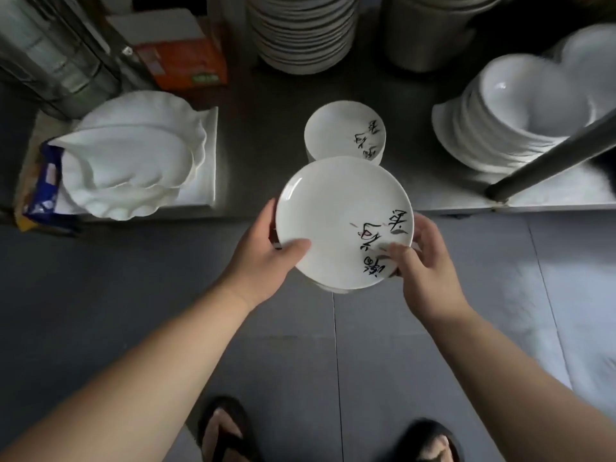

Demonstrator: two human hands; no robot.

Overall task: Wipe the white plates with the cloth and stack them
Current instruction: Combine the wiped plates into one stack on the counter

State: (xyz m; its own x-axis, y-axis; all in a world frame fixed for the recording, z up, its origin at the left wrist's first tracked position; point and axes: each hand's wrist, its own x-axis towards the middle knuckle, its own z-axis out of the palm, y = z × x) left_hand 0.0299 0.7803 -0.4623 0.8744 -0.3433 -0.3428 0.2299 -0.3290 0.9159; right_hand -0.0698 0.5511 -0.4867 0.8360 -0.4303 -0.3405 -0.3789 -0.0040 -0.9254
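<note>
I hold a round white plate (336,215) with black brush writing in front of the steel counter, above the floor. My left hand (266,251) grips its left rim, thumb on top. My right hand (421,258) grips the right rim, thumb over the writing. The edge of another plate shows just under the held one. A short stack of matching plates (340,128) with the same writing sits on the counter right behind. No cloth is visible.
On the steel counter (260,135) lie leaf-shaped white dishes (133,158) at left, a tall plate stack (303,31) at the back, stacked white bowls (520,118) at right. An orange box (186,65) and a metal pot (433,31) stand behind. A dark pole (550,158) crosses at right.
</note>
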